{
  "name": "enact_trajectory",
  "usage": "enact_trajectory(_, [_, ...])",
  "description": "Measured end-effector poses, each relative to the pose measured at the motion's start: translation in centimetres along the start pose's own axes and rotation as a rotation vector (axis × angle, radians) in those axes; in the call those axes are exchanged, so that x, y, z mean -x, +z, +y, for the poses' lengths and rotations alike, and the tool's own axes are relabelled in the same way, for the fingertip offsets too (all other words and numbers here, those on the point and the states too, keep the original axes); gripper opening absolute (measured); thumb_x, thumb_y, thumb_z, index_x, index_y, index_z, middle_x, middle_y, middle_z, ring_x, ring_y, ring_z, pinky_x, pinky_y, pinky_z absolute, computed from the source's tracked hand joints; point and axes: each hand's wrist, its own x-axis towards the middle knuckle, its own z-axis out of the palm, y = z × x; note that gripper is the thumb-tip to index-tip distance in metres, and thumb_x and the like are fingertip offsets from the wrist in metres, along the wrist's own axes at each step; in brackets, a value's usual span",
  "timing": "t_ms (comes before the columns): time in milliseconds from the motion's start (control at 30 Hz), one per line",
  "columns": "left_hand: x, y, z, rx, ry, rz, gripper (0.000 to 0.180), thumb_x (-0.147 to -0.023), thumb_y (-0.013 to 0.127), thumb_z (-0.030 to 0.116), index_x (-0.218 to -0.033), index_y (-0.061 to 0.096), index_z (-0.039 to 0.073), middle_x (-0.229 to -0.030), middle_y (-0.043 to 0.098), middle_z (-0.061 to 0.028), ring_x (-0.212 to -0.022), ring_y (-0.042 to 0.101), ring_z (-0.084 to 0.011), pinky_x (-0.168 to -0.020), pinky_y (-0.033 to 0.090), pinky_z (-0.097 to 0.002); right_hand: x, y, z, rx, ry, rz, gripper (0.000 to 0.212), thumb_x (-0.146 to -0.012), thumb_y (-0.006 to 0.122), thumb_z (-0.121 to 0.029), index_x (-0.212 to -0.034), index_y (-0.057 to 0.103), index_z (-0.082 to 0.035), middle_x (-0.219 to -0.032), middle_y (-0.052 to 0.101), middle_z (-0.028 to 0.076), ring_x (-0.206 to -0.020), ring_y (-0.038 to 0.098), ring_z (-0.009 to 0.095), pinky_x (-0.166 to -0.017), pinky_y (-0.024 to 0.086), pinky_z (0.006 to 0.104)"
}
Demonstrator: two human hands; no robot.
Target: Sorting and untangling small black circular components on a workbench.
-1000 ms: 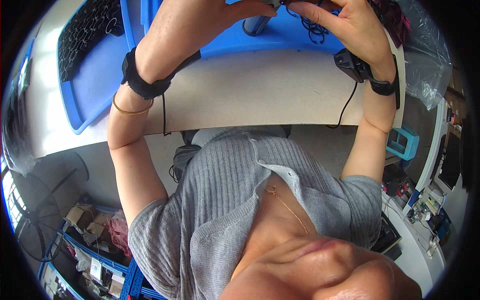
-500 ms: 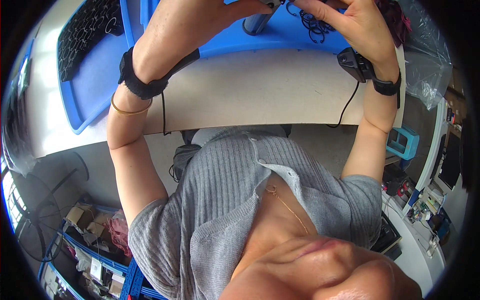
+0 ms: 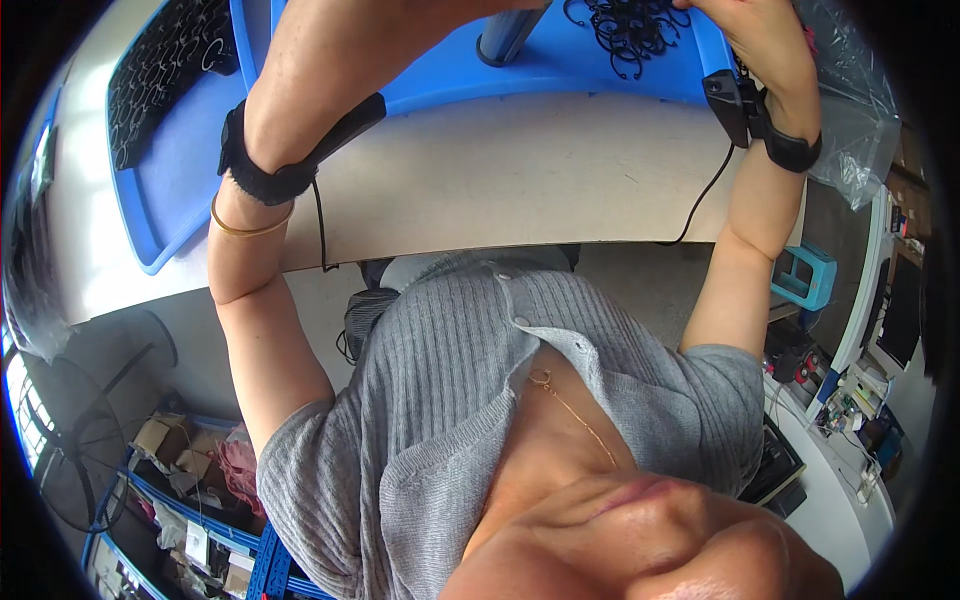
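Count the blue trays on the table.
2. The left tray, with dark ring-patterned pieces, is at the picture's left; the middle tray, with loose black curved pieces, is top centre. Both are cropped, so others may be hidden.

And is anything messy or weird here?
Only a little: the black C-shaped pieces lie in a tangled heap in the blue tray, which seems messy because the dark curved pieces at upper left look lined up in rows. Nothing looks clearly spilled or broken.
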Motion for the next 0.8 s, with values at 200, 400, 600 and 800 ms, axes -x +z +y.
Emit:
enact_trajectory(200, [0.8,-0.7,0.2,-0.037,-0.018,0.054,0.044,-0.079,0.085,0.007,-0.119,0.067,0.002,-0.115,0.073,-0.0095,-0.097,0.070,-0.0223,-0.087,0.057,-0.0337,-3.2,1.3,2.6,0.348,-0.164,-0.192,0.025,-0.086,0.078,-0.013,-0.104,0.071,0.003,-0.087,0.073,0.012,-0.080,0.069,0.017,-0.072,0.054,0.0311])
enact_trajectory(400, [-0.4,-0.9,1.2,-0.001,0.015,0.019,0.039,-0.081,0.083,0.006,-0.117,0.067,0.001,-0.113,0.073,-0.0102,-0.094,0.070,-0.0213,-0.086,0.057,-0.0329,-4.1,2.7,3.4,0.697,-0.132,-0.397,0.032,-0.078,0.082,-0.021,-0.096,0.068,0.001,-0.090,0.072,0.018,-0.088,0.070,0.036,-0.075,0.053,0.0443])
enact_trajectory(600, [0.0,-1.1,1.4,0.024,-0.014,0.036,0.034,-0.082,0.083,0.007,-0.112,0.069,0.002,-0.110,0.074,-0.0093,-0.092,0.071,-0.0206,-0.084,0.058,-0.0321,-4.5,4.6,5.5,0.815,-0.311,-0.396,0.029,-0.078,0.079,-0.017,-0.096,0.064,-0.002,-0.090,0.070,0.017,-0.092,0.068,0.037,-0.080,0.052,0.0463])
enact_trajectory(800, [0.1,-1.3,1.3,-0.068,-0.008,0.013,0.034,-0.081,0.084,0.008,-0.111,0.070,0.002,-0.109,0.075,-0.0091,-0.091,0.071,-0.0205,-0.084,0.058,-0.0319,-4.7,4.7,6.1,0.732,-0.344,-0.397,0.021,-0.079,0.077,-0.014,-0.088,0.063,-0.001,-0.085,0.068,0.016,-0.086,0.067,0.036,-0.077,0.051,0.0457])
